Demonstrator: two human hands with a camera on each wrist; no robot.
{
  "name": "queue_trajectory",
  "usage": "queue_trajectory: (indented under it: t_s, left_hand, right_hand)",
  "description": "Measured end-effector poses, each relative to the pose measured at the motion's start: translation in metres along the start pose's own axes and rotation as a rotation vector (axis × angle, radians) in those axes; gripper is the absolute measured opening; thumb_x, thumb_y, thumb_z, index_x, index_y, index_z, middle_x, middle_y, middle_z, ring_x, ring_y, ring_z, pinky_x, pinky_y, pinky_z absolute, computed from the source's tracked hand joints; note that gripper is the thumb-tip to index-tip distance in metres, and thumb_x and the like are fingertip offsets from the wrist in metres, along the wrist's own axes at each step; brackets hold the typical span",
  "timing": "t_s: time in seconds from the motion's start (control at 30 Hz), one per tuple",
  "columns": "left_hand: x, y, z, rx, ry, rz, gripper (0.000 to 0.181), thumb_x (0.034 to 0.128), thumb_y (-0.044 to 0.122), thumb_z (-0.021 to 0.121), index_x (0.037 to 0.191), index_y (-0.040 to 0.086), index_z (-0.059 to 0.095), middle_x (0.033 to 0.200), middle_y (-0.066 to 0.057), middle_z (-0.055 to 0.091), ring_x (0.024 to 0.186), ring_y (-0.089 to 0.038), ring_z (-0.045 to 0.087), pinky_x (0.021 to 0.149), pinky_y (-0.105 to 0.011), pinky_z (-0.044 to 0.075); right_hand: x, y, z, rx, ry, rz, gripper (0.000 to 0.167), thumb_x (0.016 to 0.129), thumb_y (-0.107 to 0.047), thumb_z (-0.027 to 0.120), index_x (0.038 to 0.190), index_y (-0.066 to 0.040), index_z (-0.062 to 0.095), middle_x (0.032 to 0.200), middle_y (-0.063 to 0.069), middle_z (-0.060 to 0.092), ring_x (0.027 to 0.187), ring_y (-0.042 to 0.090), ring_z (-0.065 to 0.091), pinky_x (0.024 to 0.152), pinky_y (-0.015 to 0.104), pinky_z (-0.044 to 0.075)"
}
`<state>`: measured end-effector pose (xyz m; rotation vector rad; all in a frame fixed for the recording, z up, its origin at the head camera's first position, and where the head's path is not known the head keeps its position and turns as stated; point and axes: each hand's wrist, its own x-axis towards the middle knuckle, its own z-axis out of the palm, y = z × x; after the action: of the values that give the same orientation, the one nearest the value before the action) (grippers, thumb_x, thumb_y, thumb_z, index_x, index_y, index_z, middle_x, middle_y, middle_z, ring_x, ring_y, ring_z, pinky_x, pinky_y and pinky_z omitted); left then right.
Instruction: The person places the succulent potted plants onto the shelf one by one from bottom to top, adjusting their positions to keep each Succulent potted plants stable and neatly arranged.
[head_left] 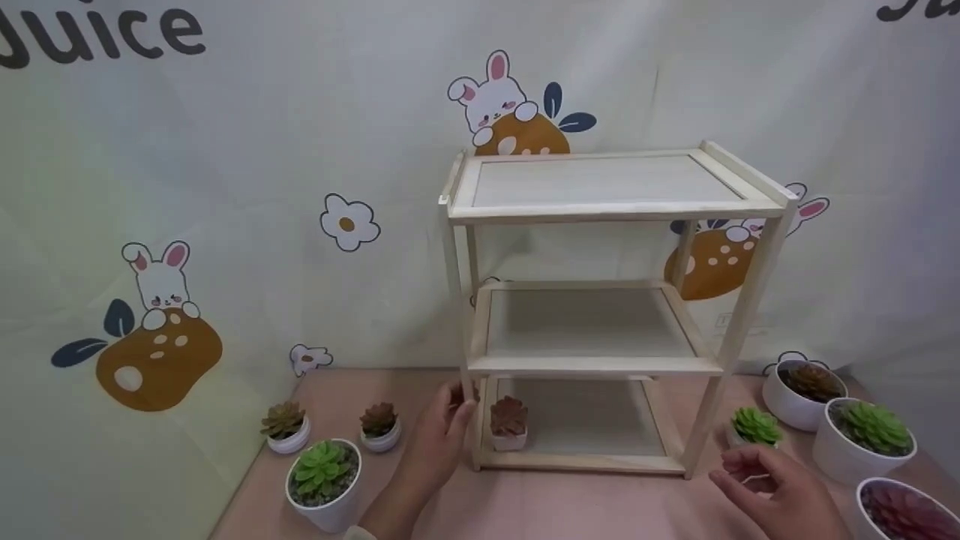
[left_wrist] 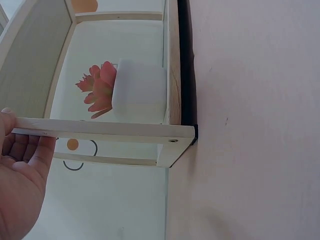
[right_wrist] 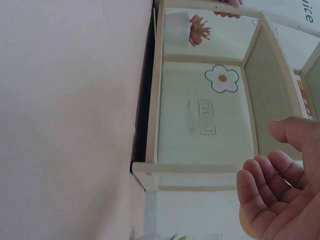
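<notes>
A three-tier wooden shelf [head_left: 600,366] stands upright on the pink table. My left hand [head_left: 435,442] grips its left front post low down, thumb on one side and fingers curled behind, as the left wrist view also shows. On the bottom tier, at the left end, sits a reddish succulent [head_left: 509,416] in a small white square pot [left_wrist: 140,92]. My right hand [head_left: 784,487] hovers to the right of the shelf with loosely curled fingers and holds nothing. In the right wrist view this hand [right_wrist: 282,195] is apart from the right front post.
Left on the table [head_left: 465,517] are a green succulent [head_left: 321,472] and two small brownish ones [head_left: 379,427]. At the right stand a small green succulent [head_left: 754,426] and larger white pots [head_left: 862,442] with brown, green and dark red plants. A printed cloth [head_left: 262,112] hangs behind.
</notes>
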<state>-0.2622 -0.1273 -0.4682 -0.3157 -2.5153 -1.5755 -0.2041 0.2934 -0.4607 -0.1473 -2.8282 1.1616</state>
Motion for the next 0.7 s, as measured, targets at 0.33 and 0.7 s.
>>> queue_trajectory:
  t_s: [0.33, 0.7]
  left_hand:
    - [-0.001, 0.0, -0.001, -0.003, 0.0, 0.0, 0.054, 0.1097, 0.045, 0.048, 0.148, 0.007, 0.047, 0.141, -0.015, 0.061, 0.136, -0.031, 0.057, 0.116, -0.052, 0.048]
    - [0.0, 0.003, 0.0, 0.0, 0.007, -0.028, 0.045, 0.1113, 0.031, 0.05, 0.148, 0.005, 0.047, 0.142, -0.015, 0.06, 0.138, -0.032, 0.055, 0.117, -0.05, 0.047]
  right_hand:
    - [0.0, 0.023, -0.019, 0.01, 0.005, 0.058, 0.04, 0.094, -0.03, 0.078, 0.116, 0.001, 0.065, 0.1, 0.006, 0.072, 0.082, 0.005, 0.066, 0.073, 0.019, 0.061]
    - [0.0, 0.041, -0.036, 0.037, 0.048, 0.155, 0.063, 0.094, -0.03, 0.08, 0.129, 0.013, 0.052, 0.111, 0.026, 0.068, 0.088, 0.016, 0.068, 0.073, 0.031, 0.066]
